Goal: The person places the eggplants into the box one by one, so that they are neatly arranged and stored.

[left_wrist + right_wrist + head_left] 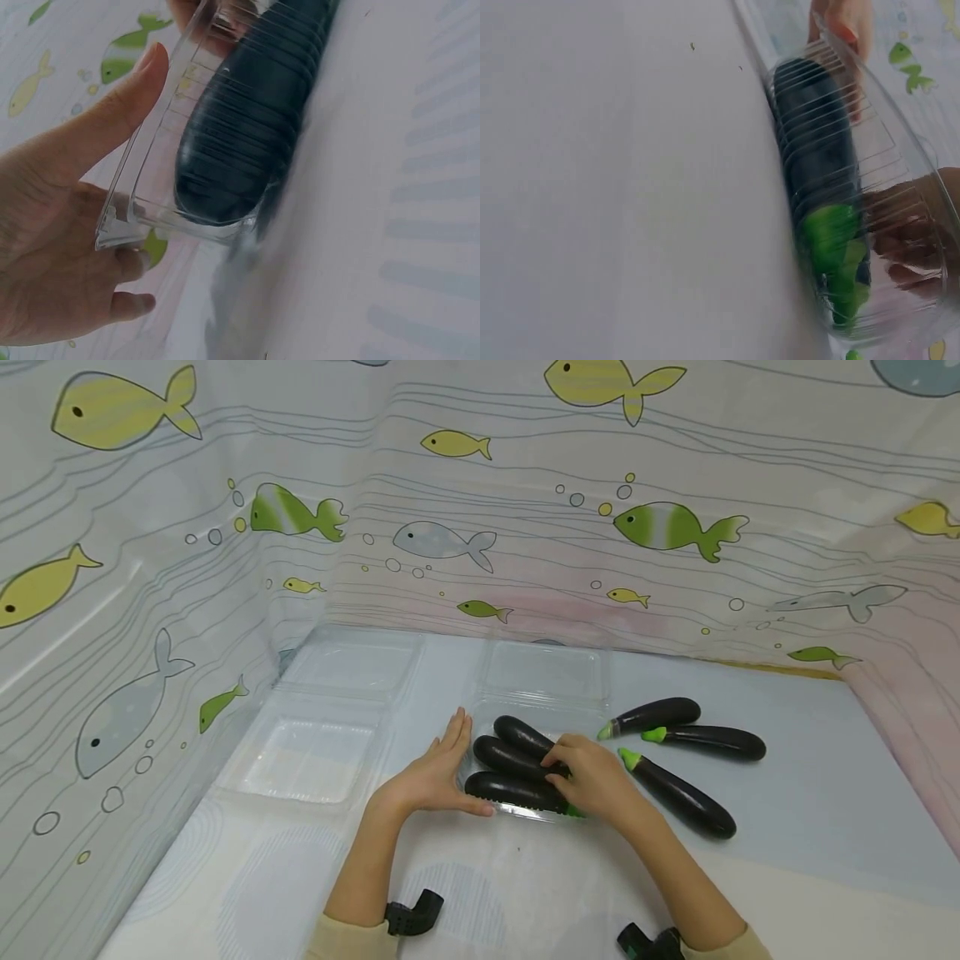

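Three dark eggplants lie side by side in a clear plastic clamshell box (525, 814), its lid (543, 675) folded back. My left hand (435, 772) rests against the box's left end, fingers straight and thumb along the near rim. Inside the box, the curled fingers of my right hand (596, 781) grip the stem end of the middle eggplant (510, 757). Behind that one is the back eggplant (521, 735), partly covered by the hand. The front eggplant (513, 789) shows through the ribbed wall in both wrist views, its green cap (832, 232) toward the right.
Three loose eggplants lie right of the box: an upper one (660, 715), a middle one (712, 742) and a lower one (686, 793). Another clear clamshell box (300, 760) stands opened out at the left. A fish-print sheet (525, 543) rises behind the table.
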### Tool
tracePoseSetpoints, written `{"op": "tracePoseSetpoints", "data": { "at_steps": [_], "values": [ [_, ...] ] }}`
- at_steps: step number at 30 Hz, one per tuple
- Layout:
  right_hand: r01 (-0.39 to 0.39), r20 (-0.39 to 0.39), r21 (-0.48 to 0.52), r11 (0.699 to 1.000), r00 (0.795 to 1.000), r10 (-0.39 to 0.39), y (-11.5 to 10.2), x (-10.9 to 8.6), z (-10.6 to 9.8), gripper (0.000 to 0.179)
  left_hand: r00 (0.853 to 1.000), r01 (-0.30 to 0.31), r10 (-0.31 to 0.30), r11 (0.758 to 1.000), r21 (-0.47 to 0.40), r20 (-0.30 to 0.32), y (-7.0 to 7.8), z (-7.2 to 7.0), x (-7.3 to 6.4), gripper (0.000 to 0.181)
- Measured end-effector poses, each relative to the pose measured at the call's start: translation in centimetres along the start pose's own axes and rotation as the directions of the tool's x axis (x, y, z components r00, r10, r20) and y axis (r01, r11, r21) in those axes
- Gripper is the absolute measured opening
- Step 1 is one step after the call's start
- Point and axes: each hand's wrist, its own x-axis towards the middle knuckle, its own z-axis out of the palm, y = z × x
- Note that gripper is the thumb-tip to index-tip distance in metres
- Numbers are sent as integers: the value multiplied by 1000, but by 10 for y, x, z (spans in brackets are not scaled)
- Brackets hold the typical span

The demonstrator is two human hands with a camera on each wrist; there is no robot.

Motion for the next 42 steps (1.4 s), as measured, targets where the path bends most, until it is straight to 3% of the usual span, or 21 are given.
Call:
{"op": "tracePoseSetpoints", "data": {
  "at_steps": [9,13,17,24,33,42],
  "values": [
    [-41,-13,201,979,999,44,21,-12,-11,37,1000,-6,6,1000,-3,7,-1,0,0,135],
    [3,-123,302,953,992,36,36,-15,-20,40,1000,0,0,1000,-1,8,-1,0,0,134],
    [58,-236,372,926,971,34,48,-18,-28,44,1000,15,-15,1000,-5,10,-1,-1,0,134],
    [158,-362,384,910,932,-9,53,-19,-40,49,1000,-1,1,1000,-11,4,-1,0,1,134],
    [43,-307,450,892,945,109,38,-15,-64,45,1000,-13,13,1000,7,5,-3,1,1,135],
    [29,-296,474,880,947,128,73,-6,-43,51,1000,-22,22,1000,9,6,-3,1,0,134]
  ]
}}
